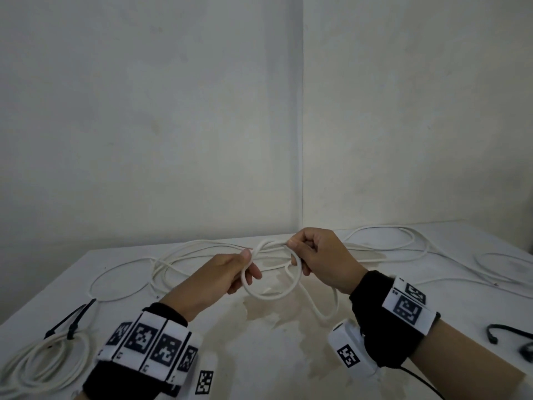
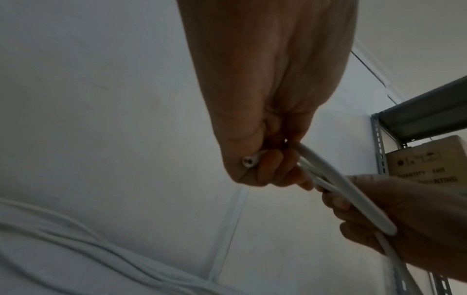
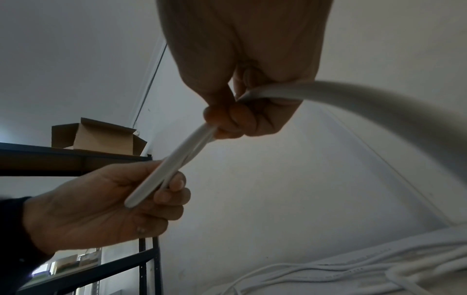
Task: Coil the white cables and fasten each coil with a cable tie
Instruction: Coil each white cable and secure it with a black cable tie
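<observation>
White table (image 1: 86, 272) in wall corner. Left hand (image 1: 222, 272) and right hand (image 1: 320, 259) both pinch cable loop (image 1: 272, 294); advice: keep turns same size, stacked flat.

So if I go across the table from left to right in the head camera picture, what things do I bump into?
Tied cable coil → black cable ties → left hand → cable loop held between both hands → right hand → loose white cable → black cable tie by the table's right edge.
</observation>
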Available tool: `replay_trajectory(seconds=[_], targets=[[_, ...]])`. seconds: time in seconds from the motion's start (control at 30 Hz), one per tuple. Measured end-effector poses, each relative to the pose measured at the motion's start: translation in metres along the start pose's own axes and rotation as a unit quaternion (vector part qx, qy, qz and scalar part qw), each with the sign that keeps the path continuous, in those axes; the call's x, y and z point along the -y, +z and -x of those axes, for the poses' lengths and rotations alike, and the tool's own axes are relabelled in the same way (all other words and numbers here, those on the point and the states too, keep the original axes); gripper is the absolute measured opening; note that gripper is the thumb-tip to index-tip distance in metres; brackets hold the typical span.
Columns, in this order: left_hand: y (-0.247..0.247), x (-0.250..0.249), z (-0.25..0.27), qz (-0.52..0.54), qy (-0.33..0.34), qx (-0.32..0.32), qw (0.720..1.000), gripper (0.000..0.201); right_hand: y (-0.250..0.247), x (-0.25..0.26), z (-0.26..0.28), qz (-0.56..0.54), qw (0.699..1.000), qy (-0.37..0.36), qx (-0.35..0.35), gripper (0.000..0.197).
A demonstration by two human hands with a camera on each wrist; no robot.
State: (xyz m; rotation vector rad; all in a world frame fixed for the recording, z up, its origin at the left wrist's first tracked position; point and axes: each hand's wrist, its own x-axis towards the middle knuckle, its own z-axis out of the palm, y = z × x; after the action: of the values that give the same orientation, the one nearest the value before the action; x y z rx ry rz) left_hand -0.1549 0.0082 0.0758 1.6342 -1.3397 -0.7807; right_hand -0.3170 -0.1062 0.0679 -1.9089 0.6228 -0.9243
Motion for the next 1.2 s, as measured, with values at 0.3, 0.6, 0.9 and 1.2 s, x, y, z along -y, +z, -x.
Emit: replay_trajectory(seconds=[0.3, 0.6, 0.9, 1.2], targets=[[0.007, -0.004, -0.004, 0.037, 0.032, -0.064, 0.997, 0.041, -0.001, 0.001, -0.001, -0.023, 0.999, -0.013, -0.036, 0.024], [0.012, -0.022, 0.009, 0.345, -0.048, 0.041, 0.937, 0.037, -0.006, 0.001, -0.001, -0.016, 0.999, -0.014, -0.034, 0.022], [0.03, -0.013, -0.003, 0.302, -0.019, -0.088, 0.949, 0.035, -0.004, -0.003, -0.002, -0.005, 0.999, -0.017, -0.045, 0.019], [-0.017, 0.002, 0.001, 0.351, -0.002, -0.193, 0.916, 0.035, -0.03, -0.036, -0.001, 0.117, 0.991, -0.034, -0.05, 0.023]])
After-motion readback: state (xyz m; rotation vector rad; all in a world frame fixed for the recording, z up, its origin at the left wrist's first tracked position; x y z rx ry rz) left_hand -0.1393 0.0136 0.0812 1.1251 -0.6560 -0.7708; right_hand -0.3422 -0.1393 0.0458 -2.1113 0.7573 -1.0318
